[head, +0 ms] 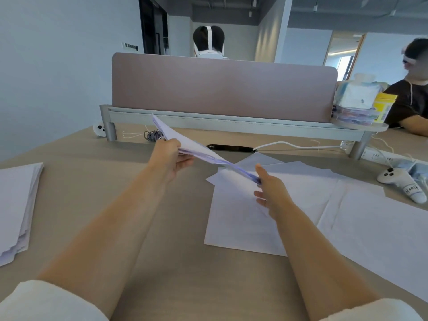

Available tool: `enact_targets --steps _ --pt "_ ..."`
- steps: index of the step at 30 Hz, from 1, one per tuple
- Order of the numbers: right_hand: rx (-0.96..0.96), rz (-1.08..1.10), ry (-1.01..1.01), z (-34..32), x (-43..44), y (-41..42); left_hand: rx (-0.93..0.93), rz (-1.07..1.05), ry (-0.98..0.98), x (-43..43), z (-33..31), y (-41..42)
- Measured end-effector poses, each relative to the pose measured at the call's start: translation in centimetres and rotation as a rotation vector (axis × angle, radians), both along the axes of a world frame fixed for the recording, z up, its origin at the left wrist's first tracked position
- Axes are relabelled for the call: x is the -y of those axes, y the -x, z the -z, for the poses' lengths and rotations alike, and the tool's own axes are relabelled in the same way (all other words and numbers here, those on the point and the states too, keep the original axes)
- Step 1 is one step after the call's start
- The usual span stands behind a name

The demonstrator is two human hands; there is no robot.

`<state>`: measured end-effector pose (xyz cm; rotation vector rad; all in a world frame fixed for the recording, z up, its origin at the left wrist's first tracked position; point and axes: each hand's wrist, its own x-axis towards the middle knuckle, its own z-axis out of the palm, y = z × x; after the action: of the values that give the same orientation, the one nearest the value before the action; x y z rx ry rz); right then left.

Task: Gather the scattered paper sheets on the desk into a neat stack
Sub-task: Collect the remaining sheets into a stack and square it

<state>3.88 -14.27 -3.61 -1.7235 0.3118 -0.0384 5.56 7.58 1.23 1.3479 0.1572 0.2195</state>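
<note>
From the head view: midway through the gathering, by the look of it. Grips a bundle of sheets [196, 149] in the left hand [171, 156], thumb on top and fingers curled beneath, just in front of the partition screen [222, 86] and a little left of its middle. Holds that bundle off the desk [97, 181] and tilted, high corner toward the screen, low end dropping away from it toward the right hand [269, 193]. Presents the right hand released, thumb raised, fingers straight and spread, at the bundle's low end; cannot tell whether touching the paper or just short of it. Extends both forearms from white sleeves [46, 302] toward the screen, right palm turned to the left. Leaves loose sheets [243, 223] flat and overlapping on the desk in front of the screen's right half, under and beyond the right hand, out toward a white controller [403, 184] below the screen's right end. Shows a separate pile of sheets [16, 205] well out past the screen's left end, its edges ragged. Probably next: steadying or squaring the low end with the right hand, then adding further loose sheets to the bundle. Calls for a firm left pinch against fanning of the tilted paper, and for lifting each flat sheet by an edge or corner, awkward to catch when flush on the desk.
</note>
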Motion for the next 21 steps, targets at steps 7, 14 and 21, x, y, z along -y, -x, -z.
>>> enact_targets --steps 7,14,21 --pt "-0.227 -0.268 -0.289 -1.7 6.3 1.7 0.023 0.182 0.089 1.2 -1.8 2.0" --pt "-0.062 -0.519 -0.666 -0.4 9.7 3.2 -0.076 0.286 0.249 2.2 0.5 2.3" --pt "-0.182 -0.221 -0.103 -0.5 8.6 3.1 -0.199 0.322 -0.264 4.0 3.3 2.2"
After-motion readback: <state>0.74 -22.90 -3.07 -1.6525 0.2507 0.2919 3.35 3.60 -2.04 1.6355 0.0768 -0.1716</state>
